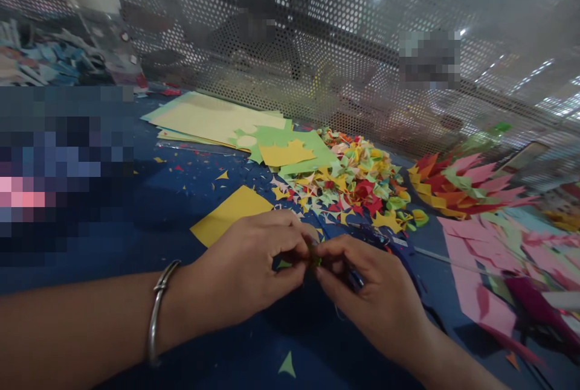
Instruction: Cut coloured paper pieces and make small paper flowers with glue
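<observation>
My left hand (254, 269) and my right hand (376, 299) meet over the blue table (181, 197), fingertips pinched together on a small green paper piece (313, 259). Most of that piece is hidden by the fingers. A metal bangle (158, 311) sits on my left wrist. A yellow paper square (229, 214) lies just beyond my left hand. Something dark blue shows under my right fingers, and I cannot make it out.
A heap of coloured paper scraps (357, 185) lies ahead. Yellow and green sheets (217, 121) are stacked at the back. Folded red and pink pieces (457, 185) and pink sheets (480, 257) lie on the right. A perforated metal screen (317, 46) closes off the table's far side.
</observation>
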`<state>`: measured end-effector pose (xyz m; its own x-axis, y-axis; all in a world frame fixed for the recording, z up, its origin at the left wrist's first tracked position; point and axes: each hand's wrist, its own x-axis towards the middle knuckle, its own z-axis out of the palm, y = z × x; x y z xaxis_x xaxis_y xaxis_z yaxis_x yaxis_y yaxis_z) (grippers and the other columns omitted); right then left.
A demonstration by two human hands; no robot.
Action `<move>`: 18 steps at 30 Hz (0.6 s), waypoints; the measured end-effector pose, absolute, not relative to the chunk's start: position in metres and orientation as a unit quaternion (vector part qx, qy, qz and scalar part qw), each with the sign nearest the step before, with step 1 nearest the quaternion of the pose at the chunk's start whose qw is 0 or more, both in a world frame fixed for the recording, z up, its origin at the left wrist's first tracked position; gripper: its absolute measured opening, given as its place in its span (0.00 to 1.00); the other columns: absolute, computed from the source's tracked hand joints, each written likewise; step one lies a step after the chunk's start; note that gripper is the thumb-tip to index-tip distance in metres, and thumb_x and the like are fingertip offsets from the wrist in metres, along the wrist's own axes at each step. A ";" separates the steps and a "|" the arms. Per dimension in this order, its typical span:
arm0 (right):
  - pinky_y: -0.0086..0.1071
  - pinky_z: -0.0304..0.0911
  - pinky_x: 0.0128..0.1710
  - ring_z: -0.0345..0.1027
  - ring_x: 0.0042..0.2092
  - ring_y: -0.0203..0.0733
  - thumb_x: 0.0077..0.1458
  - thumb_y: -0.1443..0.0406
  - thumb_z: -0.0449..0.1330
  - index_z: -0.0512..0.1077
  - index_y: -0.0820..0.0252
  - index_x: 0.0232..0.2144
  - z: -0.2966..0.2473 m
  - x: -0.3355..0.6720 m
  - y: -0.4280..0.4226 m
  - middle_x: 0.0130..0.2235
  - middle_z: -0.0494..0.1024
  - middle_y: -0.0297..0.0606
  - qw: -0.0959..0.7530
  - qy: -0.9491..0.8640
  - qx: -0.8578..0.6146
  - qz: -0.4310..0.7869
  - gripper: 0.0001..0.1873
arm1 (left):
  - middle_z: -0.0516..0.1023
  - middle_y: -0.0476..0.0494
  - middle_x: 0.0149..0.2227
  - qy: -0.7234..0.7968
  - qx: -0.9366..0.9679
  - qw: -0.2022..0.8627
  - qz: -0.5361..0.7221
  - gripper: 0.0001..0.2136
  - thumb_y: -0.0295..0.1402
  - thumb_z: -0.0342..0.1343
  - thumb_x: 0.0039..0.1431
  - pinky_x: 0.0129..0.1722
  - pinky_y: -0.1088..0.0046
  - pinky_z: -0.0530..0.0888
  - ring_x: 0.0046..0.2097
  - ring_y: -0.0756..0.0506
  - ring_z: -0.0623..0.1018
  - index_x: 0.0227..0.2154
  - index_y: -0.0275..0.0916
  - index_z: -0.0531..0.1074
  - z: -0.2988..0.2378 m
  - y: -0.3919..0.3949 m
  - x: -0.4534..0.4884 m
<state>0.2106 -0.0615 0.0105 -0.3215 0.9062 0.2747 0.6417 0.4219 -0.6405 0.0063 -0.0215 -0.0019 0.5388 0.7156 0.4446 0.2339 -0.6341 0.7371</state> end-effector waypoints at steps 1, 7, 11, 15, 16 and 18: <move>0.25 0.65 0.28 0.69 0.27 0.33 0.57 0.70 0.61 0.77 0.58 0.36 0.011 0.210 -0.062 0.28 0.77 0.30 0.308 -0.784 -0.495 0.212 0.06 | 0.82 0.47 0.38 0.294 0.815 0.321 0.383 0.07 0.19 0.59 0.54 0.42 0.79 0.74 0.41 0.51 0.80 0.28 0.38 0.74 -0.002 -0.022 0.007; 0.25 0.66 0.29 0.69 0.27 0.33 0.58 0.69 0.62 0.77 0.57 0.36 0.010 0.210 -0.062 0.29 0.78 0.30 0.306 -0.791 -0.489 0.203 0.05 | 0.81 0.51 0.33 0.302 0.814 0.324 0.375 0.08 0.17 0.59 0.51 0.37 0.82 0.72 0.35 0.53 0.78 0.26 0.37 0.73 0.000 -0.022 0.007; 0.24 0.66 0.30 0.69 0.28 0.33 0.58 0.70 0.63 0.77 0.56 0.38 0.008 0.210 -0.062 0.31 0.78 0.30 0.318 -0.792 -0.487 0.187 0.06 | 0.80 0.53 0.31 0.307 0.816 0.305 0.383 0.08 0.18 0.59 0.50 0.35 0.81 0.70 0.33 0.54 0.77 0.25 0.37 0.73 0.001 -0.022 0.005; 0.24 0.66 0.29 0.69 0.27 0.32 0.58 0.70 0.63 0.77 0.57 0.39 0.008 0.211 -0.063 0.30 0.77 0.29 0.330 -0.790 -0.484 0.178 0.07 | 0.81 0.51 0.35 0.301 0.811 0.311 0.394 0.08 0.17 0.59 0.51 0.39 0.81 0.72 0.37 0.53 0.78 0.26 0.37 0.74 0.001 -0.023 0.004; 0.24 0.66 0.29 0.69 0.27 0.32 0.58 0.70 0.63 0.77 0.57 0.39 0.008 0.210 -0.064 0.31 0.77 0.30 0.329 -0.793 -0.481 0.177 0.06 | 0.81 0.50 0.36 0.299 0.810 0.309 0.398 0.08 0.17 0.59 0.51 0.40 0.81 0.73 0.39 0.53 0.79 0.26 0.37 0.74 0.001 -0.023 0.004; 0.24 0.66 0.30 0.69 0.27 0.32 0.58 0.71 0.62 0.77 0.58 0.38 0.008 0.210 -0.063 0.31 0.77 0.30 0.323 -0.802 -0.472 0.170 0.06 | 0.81 0.49 0.37 0.295 0.812 0.303 0.402 0.08 0.18 0.60 0.51 0.42 0.81 0.73 0.40 0.52 0.79 0.25 0.37 0.73 0.000 -0.023 0.005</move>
<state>0.2101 -0.0633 0.0083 -0.3449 0.8678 0.3578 0.6477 0.4959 -0.5784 0.0048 -0.0229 0.0004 0.5026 0.7230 0.4740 0.2356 -0.6421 0.7295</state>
